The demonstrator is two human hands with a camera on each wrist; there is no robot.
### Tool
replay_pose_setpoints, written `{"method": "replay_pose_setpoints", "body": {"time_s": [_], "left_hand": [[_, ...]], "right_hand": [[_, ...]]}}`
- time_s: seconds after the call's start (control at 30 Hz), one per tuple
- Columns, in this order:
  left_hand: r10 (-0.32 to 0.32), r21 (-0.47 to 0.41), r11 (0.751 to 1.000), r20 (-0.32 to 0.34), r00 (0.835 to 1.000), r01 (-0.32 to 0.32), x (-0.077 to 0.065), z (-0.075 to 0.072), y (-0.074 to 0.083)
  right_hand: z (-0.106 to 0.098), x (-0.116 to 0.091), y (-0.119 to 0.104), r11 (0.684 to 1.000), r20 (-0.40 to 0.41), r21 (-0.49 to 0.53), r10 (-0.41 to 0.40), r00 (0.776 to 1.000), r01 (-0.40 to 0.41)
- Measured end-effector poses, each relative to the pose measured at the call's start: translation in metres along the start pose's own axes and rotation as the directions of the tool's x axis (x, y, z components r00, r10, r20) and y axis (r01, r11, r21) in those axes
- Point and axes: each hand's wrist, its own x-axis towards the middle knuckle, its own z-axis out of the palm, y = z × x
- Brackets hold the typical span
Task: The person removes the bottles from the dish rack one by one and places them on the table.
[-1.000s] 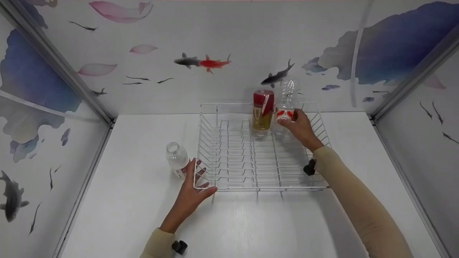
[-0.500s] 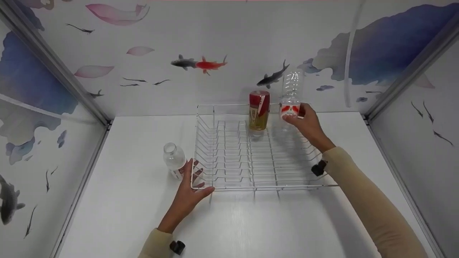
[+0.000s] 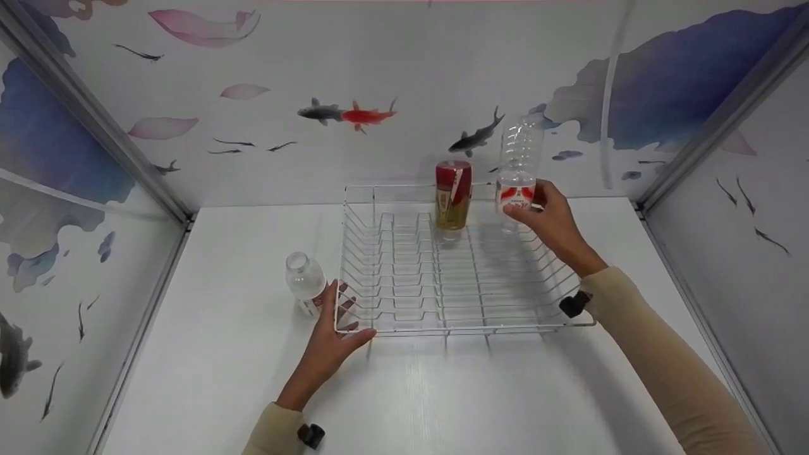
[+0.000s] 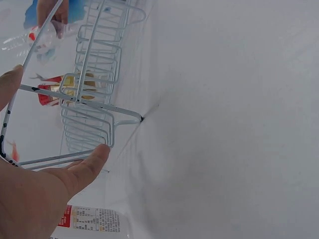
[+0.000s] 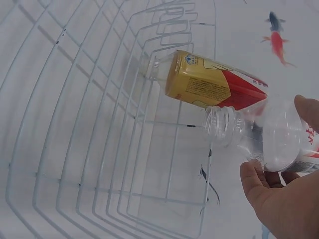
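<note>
My right hand (image 3: 556,221) grips a clear plastic bottle (image 3: 521,148) with a red and white label, held upside down over the back right of a white wire dish rack (image 3: 464,328). Its uncapped mouth points down in the right wrist view. Beside it, a red and gold labelled bottle (image 3: 453,196) stands neck down at the rack's back. My left hand (image 3: 328,341) holds the rack's front left corner, thumb on the front wire and fingers along the side wires. Close by those fingers, a clear open bottle (image 3: 303,276) stands upright outside the rack.
The rack stands on a white table (image 3: 208,354). Behind it rises a back wall (image 3: 404,57) printed with fish and petals, and side walls close in the left and right. Wire dividers (image 3: 407,272) fill the rack's left half.
My right hand has carried the clear bottle to the right, away from the red and gold bottle. My left hand keeps its hold on the rack corner.
</note>
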Motion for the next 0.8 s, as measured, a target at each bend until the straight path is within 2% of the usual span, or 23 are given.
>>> {"method": "replay_pose_setpoints", "body": {"time_s": [0.33,0.6,0.8], "left_hand": [[0.001,0.043,0.999,-0.013,1.0,-0.001,-0.001,0.001,-0.001],[0.009,0.039,0.999,-0.01,1.0,-0.008,0.0,0.001,-0.001],[0.02,0.033,0.999,-0.006,1.0,-0.02,0.0,0.0,0.0]], "right_hand": [[-0.005,-0.013,-0.006,1.0,0.02,-0.02,-0.013,1.0,0.013],[-0.011,-0.029,-0.01,0.997,0.043,-0.071,-0.009,0.999,0.012],[-0.014,-0.038,-0.011,0.997,0.048,-0.067,-0.042,0.998,0.045]]}}
